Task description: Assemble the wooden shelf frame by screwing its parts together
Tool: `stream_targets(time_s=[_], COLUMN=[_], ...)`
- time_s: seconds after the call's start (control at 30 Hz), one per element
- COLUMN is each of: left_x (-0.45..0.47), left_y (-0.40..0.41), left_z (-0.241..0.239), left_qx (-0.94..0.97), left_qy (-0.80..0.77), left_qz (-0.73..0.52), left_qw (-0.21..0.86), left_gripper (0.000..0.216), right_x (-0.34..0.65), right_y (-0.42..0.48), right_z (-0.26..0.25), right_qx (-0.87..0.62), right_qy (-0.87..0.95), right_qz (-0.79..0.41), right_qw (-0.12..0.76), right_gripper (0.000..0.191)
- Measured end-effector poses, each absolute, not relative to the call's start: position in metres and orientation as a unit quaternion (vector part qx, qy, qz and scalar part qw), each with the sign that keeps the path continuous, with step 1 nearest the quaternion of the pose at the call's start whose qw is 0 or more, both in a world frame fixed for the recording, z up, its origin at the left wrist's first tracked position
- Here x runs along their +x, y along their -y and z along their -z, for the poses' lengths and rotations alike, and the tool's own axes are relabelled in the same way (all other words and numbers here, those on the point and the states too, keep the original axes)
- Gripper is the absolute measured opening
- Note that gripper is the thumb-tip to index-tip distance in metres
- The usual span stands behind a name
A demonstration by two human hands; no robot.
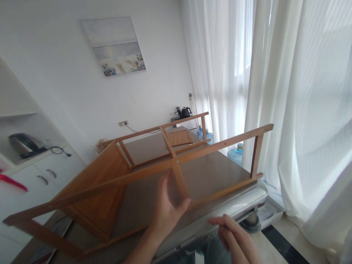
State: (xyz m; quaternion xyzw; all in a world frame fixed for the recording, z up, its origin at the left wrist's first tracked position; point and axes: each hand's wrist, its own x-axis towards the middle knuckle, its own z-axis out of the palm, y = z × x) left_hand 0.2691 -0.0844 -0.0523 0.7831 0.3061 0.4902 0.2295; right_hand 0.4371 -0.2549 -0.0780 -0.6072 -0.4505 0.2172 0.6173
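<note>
A wooden frame of light brown rails and crossbars lies on its side on a grey-brown tabletop. A wide wooden panel is set in its left part. A round fastener shows where the near upper rail meets the middle crossbar. My left hand is beside that joint, thumb and fingers spread in a C around the crossbar's near side; contact is unclear. Lower right, my right hand is in front of the table edge, index finger pointing left and the other fingers curled. Whatever it holds, if anything, is hidden.
A smaller wooden panel lies at the table's far end. White curtains hang on the right, with blue water bottles behind the table. A kettle sits on the left counter. A black kettle stands at the back.
</note>
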Motion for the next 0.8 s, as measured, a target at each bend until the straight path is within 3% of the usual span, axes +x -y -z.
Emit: stream_targets(time_s=[0.2, 0.4, 0.5, 0.8], left_x=[0.268, 0.274, 0.275, 0.273], left_y=[0.1, 0.102, 0.1, 0.1], left_z=[0.044, 0.044, 0.046, 0.037], left_qx=[0.818, 0.849, 0.848, 0.843], left_qy=[-0.361, -0.37, -0.381, -0.399], left_qz=[-0.375, -0.3, -0.292, -0.277], left_qw=[0.245, 0.226, 0.223, 0.23], left_gripper=[0.057, 0.028, 0.022, 0.012], right_x=[0.449, 0.447, 0.445, 0.441], right_y=[0.195, 0.151, 0.148, 0.148], right_z=[0.03, 0.019, 0.029, 0.04], right_qx=[-0.636, -0.642, -0.653, -0.647], right_qy=[0.619, 0.711, 0.709, 0.708], right_qz=[-0.012, -0.046, -0.057, -0.056], right_qw=[0.46, 0.283, 0.261, 0.278], right_gripper=[0.036, 0.042, 0.05, 0.046])
